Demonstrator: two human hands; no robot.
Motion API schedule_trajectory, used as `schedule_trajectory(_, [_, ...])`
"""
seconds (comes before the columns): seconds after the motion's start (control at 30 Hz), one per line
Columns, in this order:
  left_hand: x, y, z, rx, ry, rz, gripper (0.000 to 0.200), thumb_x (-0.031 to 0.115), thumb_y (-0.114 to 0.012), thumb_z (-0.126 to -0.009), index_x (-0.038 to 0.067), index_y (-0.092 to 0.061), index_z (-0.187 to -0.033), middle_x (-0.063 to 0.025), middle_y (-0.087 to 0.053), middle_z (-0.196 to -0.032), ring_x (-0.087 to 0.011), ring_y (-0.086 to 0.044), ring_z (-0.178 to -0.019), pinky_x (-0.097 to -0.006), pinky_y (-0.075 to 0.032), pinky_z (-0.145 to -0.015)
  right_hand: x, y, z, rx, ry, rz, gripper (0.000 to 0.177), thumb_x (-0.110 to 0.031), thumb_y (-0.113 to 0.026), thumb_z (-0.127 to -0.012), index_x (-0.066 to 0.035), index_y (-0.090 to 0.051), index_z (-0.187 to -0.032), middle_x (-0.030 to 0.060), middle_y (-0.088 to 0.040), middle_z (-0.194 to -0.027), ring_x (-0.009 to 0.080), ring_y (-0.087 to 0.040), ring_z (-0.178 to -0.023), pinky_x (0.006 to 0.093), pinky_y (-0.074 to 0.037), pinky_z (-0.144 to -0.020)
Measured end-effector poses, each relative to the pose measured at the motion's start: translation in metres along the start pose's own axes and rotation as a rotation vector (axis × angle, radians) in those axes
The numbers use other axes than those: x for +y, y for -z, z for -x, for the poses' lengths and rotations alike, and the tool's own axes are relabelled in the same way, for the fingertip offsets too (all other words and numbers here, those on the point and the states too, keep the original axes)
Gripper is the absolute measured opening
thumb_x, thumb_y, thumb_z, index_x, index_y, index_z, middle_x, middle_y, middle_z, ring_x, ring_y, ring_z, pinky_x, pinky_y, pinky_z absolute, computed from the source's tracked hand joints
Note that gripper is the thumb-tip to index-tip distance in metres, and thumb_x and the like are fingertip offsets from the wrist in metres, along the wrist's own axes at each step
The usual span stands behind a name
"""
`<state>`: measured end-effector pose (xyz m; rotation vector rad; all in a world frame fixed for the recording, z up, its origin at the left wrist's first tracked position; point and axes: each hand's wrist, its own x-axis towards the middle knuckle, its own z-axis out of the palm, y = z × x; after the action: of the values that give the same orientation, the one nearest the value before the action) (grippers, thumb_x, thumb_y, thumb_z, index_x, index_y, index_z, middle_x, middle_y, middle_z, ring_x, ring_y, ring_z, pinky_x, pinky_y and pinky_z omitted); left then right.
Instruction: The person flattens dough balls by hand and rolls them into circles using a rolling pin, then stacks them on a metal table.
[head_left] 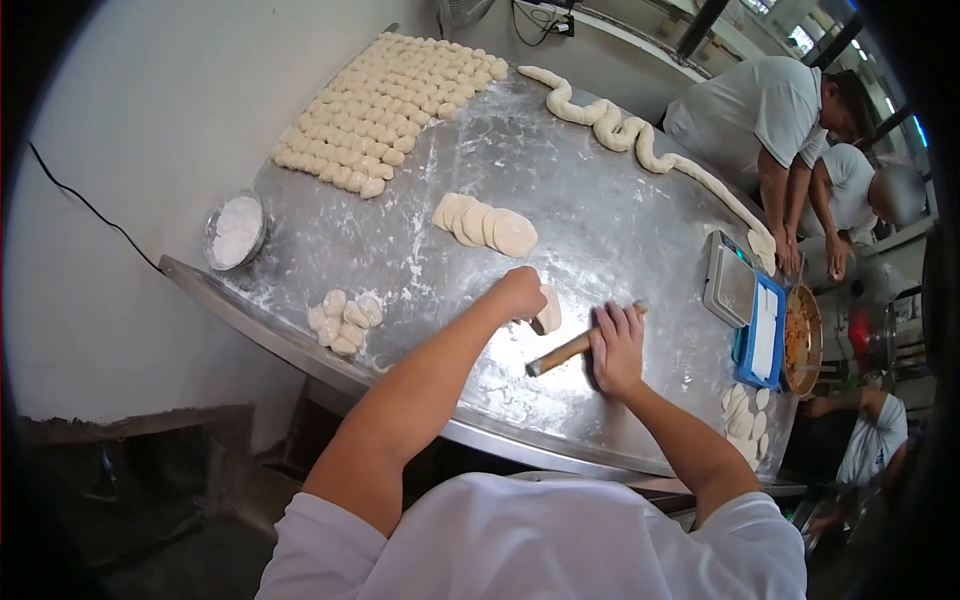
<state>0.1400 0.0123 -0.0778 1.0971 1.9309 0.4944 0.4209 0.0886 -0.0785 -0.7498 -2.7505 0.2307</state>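
1. We counted one rolling pin (562, 353), one dough piece (548, 310) and about five flattened discs (485, 226).
2. The rolling pin lay on the floured table (600, 205) near its front edge, long axis running lower left to upper right.
3. Our left hand (520, 293) pinched the dough piece; our right hand (615, 348) lay flat-fingered on the rolling pin.

Brightness: bright, even daylight.
Source: windows (800, 35) at the upper right.
Glare: soft sheen on the floured steel table (600, 210).
Shadows: faint, under the right hand (617, 350) and rolling pin (565, 352).
Edges: fisheye bend, black corners.
Focus: left hand (520, 292) and dough piece (548, 310) sharp; far people (760, 110) softer.
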Motion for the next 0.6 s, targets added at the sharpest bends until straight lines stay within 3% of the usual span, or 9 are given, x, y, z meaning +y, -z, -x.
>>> schedule_trajectory(0.07, [0.005, 0.011, 0.009, -0.178, 0.074, -0.043, 0.044, 0.038, -0.079, -0.091, -0.004, -0.08, -0.103, -0.0282, -0.077, -0.11, -0.0423, -0.075, -0.108, -0.048, -0.06, -0.093, 0.005, 0.003, 0.003, -0.058, 0.006, 0.051, 0.055, -0.031, -0.056, -0.106, -0.004, -0.055, -0.154, 0.0244, -0.048, -0.161, 0.0486, -0.043, -0.146, 0.0675, -0.021, -0.128])
schedule_trajectory(0.2, [0.014, 0.013, 0.025, 0.019, -0.008, -0.219, 0.051, 0.046, -0.081, -0.088, -0.004, -0.08, -0.099, -0.027, -0.078, -0.107, -0.0429, -0.075, -0.105, -0.0493, -0.06, -0.092, -0.033, -0.013, -0.116, -0.197, -0.249, 0.05, 0.069, -0.045, -0.052, -0.105, -0.004, -0.046, -0.161, 0.0282, -0.043, -0.166, 0.0468, -0.045, -0.147, 0.0633, -0.023, -0.128])
schedule_trajectory(0.27, [0.028, 0.018, 0.039, 0.172, 0.046, -0.233, 0.049, 0.045, -0.08, -0.09, -0.003, -0.08, -0.099, -0.0269, -0.078, -0.107, -0.0433, -0.075, -0.105, -0.0502, -0.059, -0.093, -0.038, -0.042, -0.165, -0.084, -0.302, 0.101, 0.073, -0.045, -0.052, -0.106, -0.001, -0.039, -0.163, 0.0269, -0.045, -0.165, 0.046, -0.044, -0.149, 0.0597, -0.028, -0.126])
schedule_trajectory(0.33, [0.008, 0.011, 0.025, 0.24, -0.016, -0.202, 0.044, 0.041, -0.075, -0.096, -0.002, -0.08, -0.101, -0.0268, -0.077, -0.107, -0.0446, -0.074, -0.103, -0.0519, -0.058, -0.094, -0.04, -0.055, -0.183, 0.024, -0.288, -0.031, 0.067, -0.042, -0.053, -0.107, 0.001, -0.046, -0.158, 0.027, -0.047, -0.164, 0.0455, -0.044, -0.149, 0.0595, -0.028, -0.127])
schedule_trajectory(0.43, [0.0, 0.012, 0.017, 0.223, -0.047, -0.122, 0.039, 0.037, -0.073, -0.099, -0.001, -0.08, -0.104, -0.0257, -0.078, -0.107, -0.0432, -0.075, -0.102, -0.0512, -0.058, -0.092, -0.036, -0.032, -0.125, -0.034, -0.247, -0.17, 0.06, -0.038, -0.055, -0.107, -0.001, -0.053, -0.154, 0.0266, -0.046, -0.164, 0.0443, -0.043, -0.15, 0.061, -0.025, -0.128])
schedule_trajectory(0.5, [-0.011, 0.005, 0.005, 0.225, -0.056, -0.031, 0.04, 0.037, -0.074, -0.098, -0.001, -0.08, -0.105, -0.0246, -0.078, -0.107, -0.0404, -0.076, -0.099, -0.0493, -0.059, -0.088, -0.028, -0.014, -0.056, -0.081, -0.144, -0.016, 0.053, -0.034, -0.057, -0.106, -0.005, -0.058, -0.151, 0.0236, -0.05, -0.16, 0.0445, -0.043, -0.148, 0.0653, -0.022, -0.128])
schedule_trajectory(0.6, [-0.007, 0.019, 0.01, -0.058, 0.025, -0.039, 0.042, 0.032, -0.077, -0.09, -0.007, -0.079, -0.105, -0.0293, -0.078, -0.107, -0.0415, -0.077, -0.105, -0.0484, -0.06, -0.093, -0.015, 0.0, 0.001, -0.086, -0.046, 0.037, 0.056, -0.036, -0.055, -0.106, -0.006, -0.055, -0.153, 0.0254, -0.049, -0.16, 0.0488, -0.043, -0.146, 0.0669, -0.02, -0.128])
